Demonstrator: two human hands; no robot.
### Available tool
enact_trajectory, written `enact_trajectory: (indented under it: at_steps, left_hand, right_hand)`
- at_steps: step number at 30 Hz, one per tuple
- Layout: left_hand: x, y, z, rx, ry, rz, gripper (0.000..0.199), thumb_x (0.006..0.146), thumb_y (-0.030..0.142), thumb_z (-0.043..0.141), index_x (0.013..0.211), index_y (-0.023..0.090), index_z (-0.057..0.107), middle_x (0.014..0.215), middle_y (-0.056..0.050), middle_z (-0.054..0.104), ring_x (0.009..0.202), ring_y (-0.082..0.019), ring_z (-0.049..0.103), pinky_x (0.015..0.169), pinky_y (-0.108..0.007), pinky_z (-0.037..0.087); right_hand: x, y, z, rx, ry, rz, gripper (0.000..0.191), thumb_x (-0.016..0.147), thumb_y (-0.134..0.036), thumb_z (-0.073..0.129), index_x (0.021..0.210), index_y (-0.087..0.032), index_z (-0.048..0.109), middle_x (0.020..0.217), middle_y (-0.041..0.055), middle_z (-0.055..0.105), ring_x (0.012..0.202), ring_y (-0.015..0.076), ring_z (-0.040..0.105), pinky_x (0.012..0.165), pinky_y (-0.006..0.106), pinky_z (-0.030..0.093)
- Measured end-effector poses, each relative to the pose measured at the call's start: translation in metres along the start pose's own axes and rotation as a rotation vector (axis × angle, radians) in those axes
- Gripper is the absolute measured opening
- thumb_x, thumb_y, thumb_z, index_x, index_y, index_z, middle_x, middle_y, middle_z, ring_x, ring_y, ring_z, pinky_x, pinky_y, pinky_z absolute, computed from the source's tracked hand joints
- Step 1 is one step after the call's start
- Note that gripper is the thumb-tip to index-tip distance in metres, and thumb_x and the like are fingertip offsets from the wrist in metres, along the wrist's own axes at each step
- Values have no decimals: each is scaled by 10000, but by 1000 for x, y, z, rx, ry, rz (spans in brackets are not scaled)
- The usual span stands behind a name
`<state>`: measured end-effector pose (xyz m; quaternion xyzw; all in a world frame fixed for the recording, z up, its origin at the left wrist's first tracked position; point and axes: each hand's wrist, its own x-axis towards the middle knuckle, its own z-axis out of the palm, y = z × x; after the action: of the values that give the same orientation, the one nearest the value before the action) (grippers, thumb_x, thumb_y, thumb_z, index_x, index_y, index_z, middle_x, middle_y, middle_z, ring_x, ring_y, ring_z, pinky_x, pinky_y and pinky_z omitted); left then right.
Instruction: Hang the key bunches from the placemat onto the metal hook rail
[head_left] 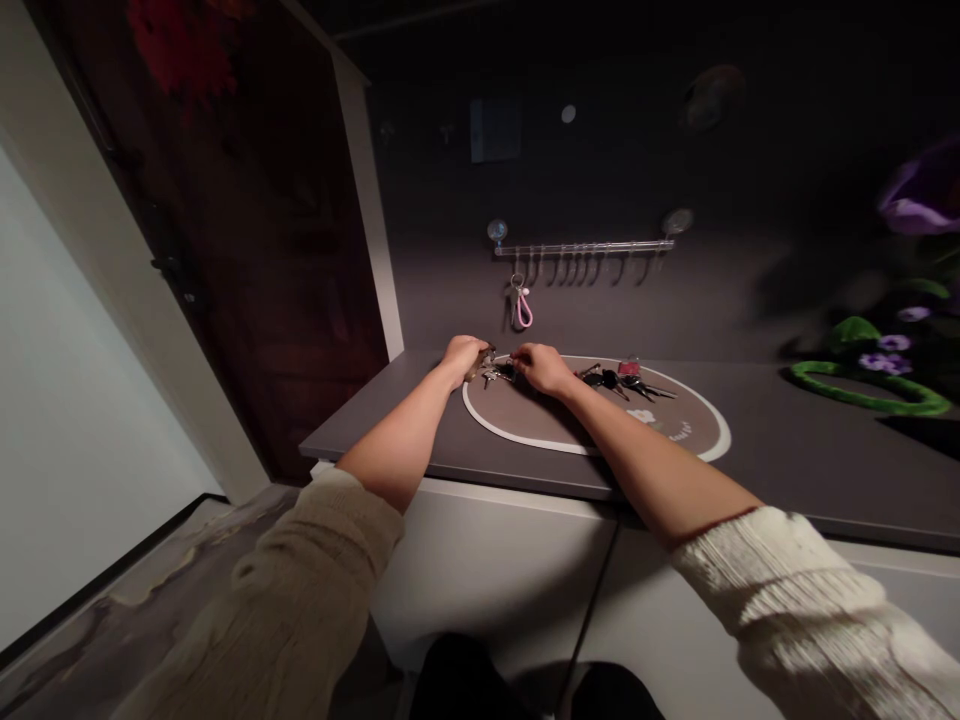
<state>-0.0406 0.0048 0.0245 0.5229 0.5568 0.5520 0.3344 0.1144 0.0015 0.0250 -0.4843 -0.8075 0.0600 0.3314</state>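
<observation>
At the left end of an oval brown mat (540,425) with a white rim, my left hand (463,358) is closed on a bunch of keys (491,377). A brownish piece shows at its fingertips, and metal keys dangle just over the mat or touch it; I cannot tell which. Just right of it, my right hand (544,368) is closed in a pinch at the bunch's right side. What lies between its fingertips is too small to make out. Right of that hand, several more keys (611,380) lie on the mat, with a red tag (628,368) among them.
A clear hook rail (585,247) is fixed to the dark wall above the mat; a key ring with a pink loop (523,308) hangs at its left end. Green and purple decorative flowers (885,360) stand on the grey countertop (787,450) at right. A dark door (300,250) is at left.
</observation>
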Motion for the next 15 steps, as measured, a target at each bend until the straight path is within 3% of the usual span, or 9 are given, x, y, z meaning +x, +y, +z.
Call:
enact_trajectory:
  at_steps: [7, 15]
  left_hand:
    - [1, 7, 2, -547, -137, -133, 81, 726, 107, 454, 663, 117, 505, 631, -42, 591, 647, -111, 599, 741, -267, 479]
    - [-8, 15, -2, -683, -287, -198, 162, 794, 165, 404, 765, 88, 543, 782, -114, 624, 786, -158, 627, 828, -325, 485]
  right_hand:
    - [0, -2, -1, 42, 30, 0, 147, 722, -131, 577, 829, -178, 666, 855, 67, 672, 803, 173, 592, 749, 244, 399]
    - [-1, -6, -3, 112, 107, -23, 155, 750, -212, 557, 875, -172, 639, 863, 54, 659, 774, 145, 569, 737, 242, 395]
